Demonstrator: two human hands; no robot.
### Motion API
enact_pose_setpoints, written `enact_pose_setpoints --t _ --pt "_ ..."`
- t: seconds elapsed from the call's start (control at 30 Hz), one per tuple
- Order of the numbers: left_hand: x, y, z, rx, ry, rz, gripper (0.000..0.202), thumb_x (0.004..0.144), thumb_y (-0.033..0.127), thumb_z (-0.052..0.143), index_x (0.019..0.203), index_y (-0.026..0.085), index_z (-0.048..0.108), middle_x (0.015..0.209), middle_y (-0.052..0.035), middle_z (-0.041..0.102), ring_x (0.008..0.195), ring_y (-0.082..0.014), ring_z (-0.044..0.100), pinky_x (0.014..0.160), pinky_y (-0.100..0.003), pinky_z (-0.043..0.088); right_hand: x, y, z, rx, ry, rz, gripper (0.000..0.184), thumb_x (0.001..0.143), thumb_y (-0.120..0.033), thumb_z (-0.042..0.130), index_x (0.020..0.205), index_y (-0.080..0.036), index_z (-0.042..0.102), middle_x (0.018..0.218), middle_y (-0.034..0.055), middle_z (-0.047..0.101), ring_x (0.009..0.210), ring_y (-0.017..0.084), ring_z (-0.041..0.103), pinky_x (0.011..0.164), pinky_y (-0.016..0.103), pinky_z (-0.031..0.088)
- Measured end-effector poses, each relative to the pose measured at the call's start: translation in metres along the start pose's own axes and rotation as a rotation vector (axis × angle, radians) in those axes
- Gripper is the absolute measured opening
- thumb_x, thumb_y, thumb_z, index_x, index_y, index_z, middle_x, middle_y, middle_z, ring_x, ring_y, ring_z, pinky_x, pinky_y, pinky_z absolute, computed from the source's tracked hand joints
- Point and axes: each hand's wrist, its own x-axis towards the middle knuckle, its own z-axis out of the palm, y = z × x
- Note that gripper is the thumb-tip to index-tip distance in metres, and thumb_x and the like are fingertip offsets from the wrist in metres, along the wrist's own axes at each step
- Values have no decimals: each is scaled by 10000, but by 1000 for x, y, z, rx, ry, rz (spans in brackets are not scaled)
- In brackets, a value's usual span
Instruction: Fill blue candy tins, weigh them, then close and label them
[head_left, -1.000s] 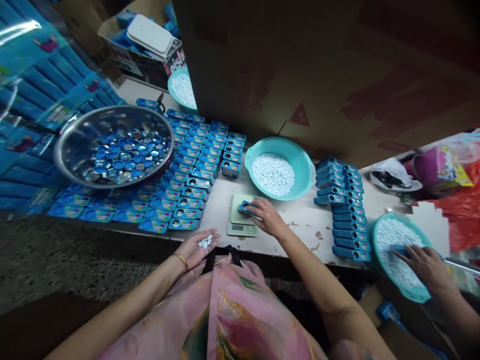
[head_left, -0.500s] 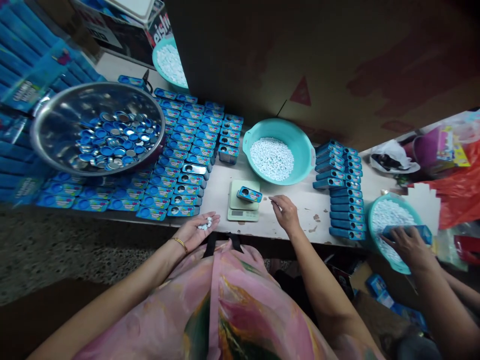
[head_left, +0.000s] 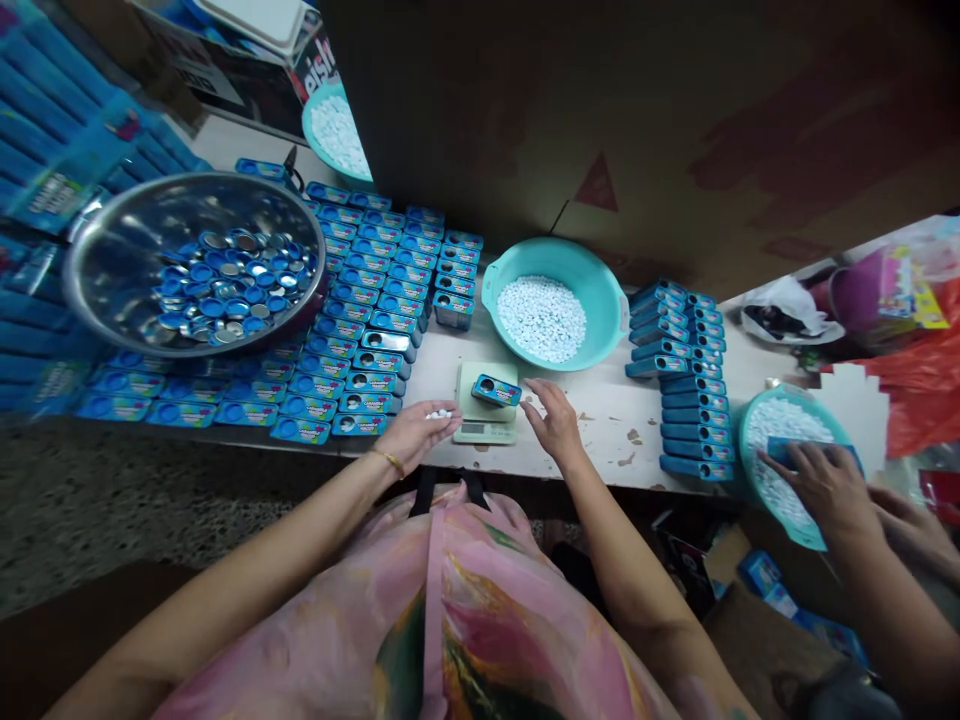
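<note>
Several small white candies rest in my left hand, cupped beside the left edge of a pale green kitchen scale. On the scale's pan lies a blue tin with a round dark opening in its top. My right hand is at the tin's right end, thumb and fingers apart. Whether a fingertip touches the tin, I cannot tell. Behind the scale stands a turquoise basin part-filled with the same white candies.
Rows of blue tins and a steel bowl of round lids are at left. More tins stand at right. Beyond them a co-worker's hand holds a tin over another basin. A large cardboard box rises behind.
My left hand has moved right and up to the scale, carrying the candies. My right hand has come left to the tin, its fingers more spread.
</note>
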Motion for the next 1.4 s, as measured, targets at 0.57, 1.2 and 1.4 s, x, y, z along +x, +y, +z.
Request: enact_pose_setpoints --t 0.57,1.2,1.4 --pt "59 19 46 1586 -148 770 382 771 85 414 1119 193 529 1000 -78 560 943 -180 514 820 -277 399 -41 4 -11 71 85 77 246 834 -214 449 1046 -225 574 970 65 600 928 166 544 829 345 455" --pt "-6 -21 1 -192 -113 -290 219 804 274 496 789 82 601 709 -82 608 658 -140 588 639 -269 489 -41 -76 42 146 -227 -152 251 823 -218 474 1064 -206 543 1033 57 571 952 168 505 819 289 442" --pt "-18 -41 -20 -363 -169 -459 329 847 346 388 798 93 592 701 -92 619 683 -177 607 718 -345 487 -44 -86 82 -20 -420 -309 141 735 -276 584 853 -199 582 858 47 584 753 185 503 607 265 447"
